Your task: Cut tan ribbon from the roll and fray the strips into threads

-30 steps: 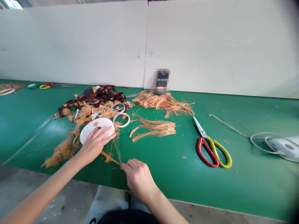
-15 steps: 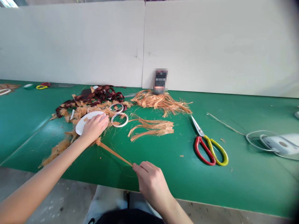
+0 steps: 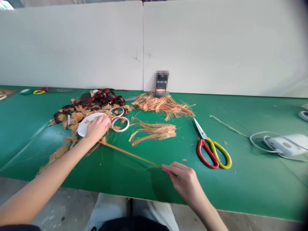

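A white disc (image 3: 83,127) lies tilted on a pile of frayed tan ribbon. My left hand (image 3: 97,126) is closed over its right side, fingers together and slightly bent; the thumb and the disc's underside are hidden. From below that hand a narrow tan ribbon (image 3: 131,154) runs taut across the table to my right hand (image 3: 180,173), which pinches its end between thumb and fingers. Two white rings (image 3: 120,124) rest beside my left fingertips. Beyond the ribbon are several cut tan strands (image 3: 154,132) with frayed ends.
Scissors (image 3: 204,141) with red and yellow handles lie open on the green table (image 3: 252,183). At the back are a larger tan bundle (image 3: 163,106), a pixelated dark object (image 3: 162,84) and dark brown ribbon (image 3: 103,98). A white device (image 3: 288,143) with a cable sits right.
My right hand has moved right, away from the left, and the stretch of tan ribbon between them is longer. My left hand stays on the disc. The view has shifted slightly.
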A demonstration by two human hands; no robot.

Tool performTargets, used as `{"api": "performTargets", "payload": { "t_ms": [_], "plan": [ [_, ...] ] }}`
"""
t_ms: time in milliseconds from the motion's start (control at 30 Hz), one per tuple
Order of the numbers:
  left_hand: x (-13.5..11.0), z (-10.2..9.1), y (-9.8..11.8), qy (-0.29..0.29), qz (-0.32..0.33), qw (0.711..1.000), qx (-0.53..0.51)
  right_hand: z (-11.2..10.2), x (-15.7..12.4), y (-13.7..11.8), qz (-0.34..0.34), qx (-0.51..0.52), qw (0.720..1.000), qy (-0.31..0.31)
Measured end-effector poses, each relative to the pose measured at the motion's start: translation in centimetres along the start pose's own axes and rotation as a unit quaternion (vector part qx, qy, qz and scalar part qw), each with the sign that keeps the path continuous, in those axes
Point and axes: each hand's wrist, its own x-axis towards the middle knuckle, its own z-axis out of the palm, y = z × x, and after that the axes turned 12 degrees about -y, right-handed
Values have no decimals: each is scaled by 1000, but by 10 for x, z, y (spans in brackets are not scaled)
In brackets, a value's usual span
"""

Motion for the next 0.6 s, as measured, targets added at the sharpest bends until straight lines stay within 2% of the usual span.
{"api": "performTargets", "payload": {
  "t_ms": [167,400,600],
  "plan": [
    [5,-2,1,-6,-26,1000,14,-29,-6,25,2,-4,1000,7],
    [7,-2,3,-7,-45,999,15,-71,-14,64,63,8,998,-27],
    [5,-2,8,-10,-59,998,11,-99,-34,96,147,2,988,-48]
  ]
}}
